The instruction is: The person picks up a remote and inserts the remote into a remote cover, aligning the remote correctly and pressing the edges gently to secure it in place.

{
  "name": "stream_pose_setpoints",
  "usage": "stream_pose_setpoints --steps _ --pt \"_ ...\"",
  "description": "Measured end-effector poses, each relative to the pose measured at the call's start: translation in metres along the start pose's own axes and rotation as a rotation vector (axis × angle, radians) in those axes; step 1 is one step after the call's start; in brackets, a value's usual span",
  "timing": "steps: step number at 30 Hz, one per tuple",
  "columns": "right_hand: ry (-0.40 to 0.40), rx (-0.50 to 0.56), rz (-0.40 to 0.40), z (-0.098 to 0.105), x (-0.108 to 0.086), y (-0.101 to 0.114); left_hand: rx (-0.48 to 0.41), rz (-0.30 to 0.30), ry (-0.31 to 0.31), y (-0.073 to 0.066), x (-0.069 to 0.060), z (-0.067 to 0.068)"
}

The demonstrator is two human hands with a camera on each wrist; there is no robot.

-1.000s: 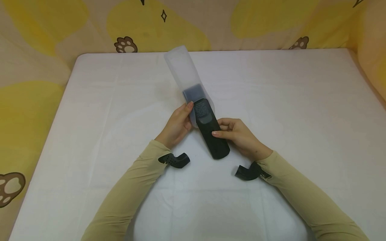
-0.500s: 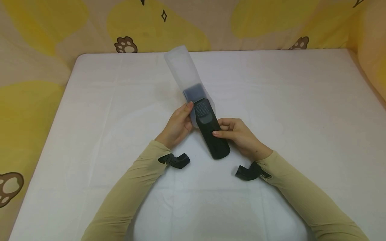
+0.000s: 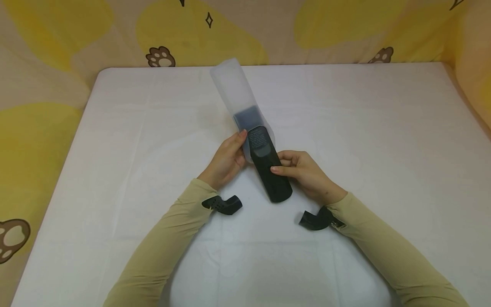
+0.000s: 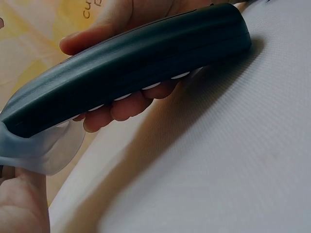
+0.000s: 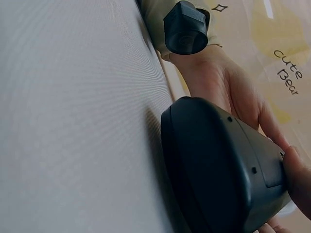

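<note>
In the head view, hardly anything is changing: over the last second both hands are staying almost where they were, with the clear sleeve [image 3: 232, 85] shifting only very slightly. The left hand [image 3: 225, 161] is pinching the sleeve's near part, its thumb lying on top beside the upper end of the black remote [image 3: 277, 187]. Most of the sleeve is stretching out beyond those fingers, away from the person. The right hand [image 3: 307, 177] is pinching the remote between its thumb on the upward-facing back and its fingers at the far edge; the remote's lower end is sticking out nearer the person than that thumb. A bluish patch [image 3: 247, 117] is showing just beyond the left thumb, though it is hard to tell whether that is the remote's tip inside the sleeve. The work seems to be pausing where the two things are meeting, with no clear gain.

In the left wrist view, the right fingers are curling beneath the remote, whose upper end is touching the sleeve near the left hand.

In the right wrist view, the remote's lower end is looming before the right thumb, hanging close over the table [image 5: 73, 121].
</note>
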State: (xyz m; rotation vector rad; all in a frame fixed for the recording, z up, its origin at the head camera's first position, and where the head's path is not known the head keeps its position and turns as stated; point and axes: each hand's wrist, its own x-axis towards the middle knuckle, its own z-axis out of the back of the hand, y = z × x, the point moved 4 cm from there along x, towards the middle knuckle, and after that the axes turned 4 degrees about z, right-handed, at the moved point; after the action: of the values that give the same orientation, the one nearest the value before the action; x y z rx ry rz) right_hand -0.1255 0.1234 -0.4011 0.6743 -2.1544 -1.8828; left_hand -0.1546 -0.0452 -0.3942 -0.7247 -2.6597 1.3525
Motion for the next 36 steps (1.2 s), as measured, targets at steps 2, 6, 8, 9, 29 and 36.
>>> stream_pose_setpoints --steps 2,6,8,9,29,36 --pt "-0.004 -0.001 -0.002 -0.0001 -0.0002 0.0002 0.002 0.000 0.003 0.0002 -0.0002 0.0001" --pt "-0.008 -0.003 -0.007 -0.0001 -0.0003 0.0005 0.004 0.000 0.000 0.0005 -0.0005 -0.0004" --pt "-0.008 -0.006 -0.006 0.0001 -0.0004 0.0006 0.002 0.002 -0.003 0.0007 -0.0003 -0.0009" --pt "-0.008 -0.006 -0.007 0.0002 -0.0005 0.0006 0.001 0.003 -0.004 0.0007 -0.0002 -0.0009" --pt "0.037 -0.054 -0.091 -0.0019 -0.0018 0.0019 -0.038 -0.104 -0.002 -0.0053 -0.0022 0.0023" --pt "0.059 -0.079 -0.101 -0.0026 -0.0020 0.0013 -0.066 -0.116 -0.069 -0.0087 -0.0009 0.0053"
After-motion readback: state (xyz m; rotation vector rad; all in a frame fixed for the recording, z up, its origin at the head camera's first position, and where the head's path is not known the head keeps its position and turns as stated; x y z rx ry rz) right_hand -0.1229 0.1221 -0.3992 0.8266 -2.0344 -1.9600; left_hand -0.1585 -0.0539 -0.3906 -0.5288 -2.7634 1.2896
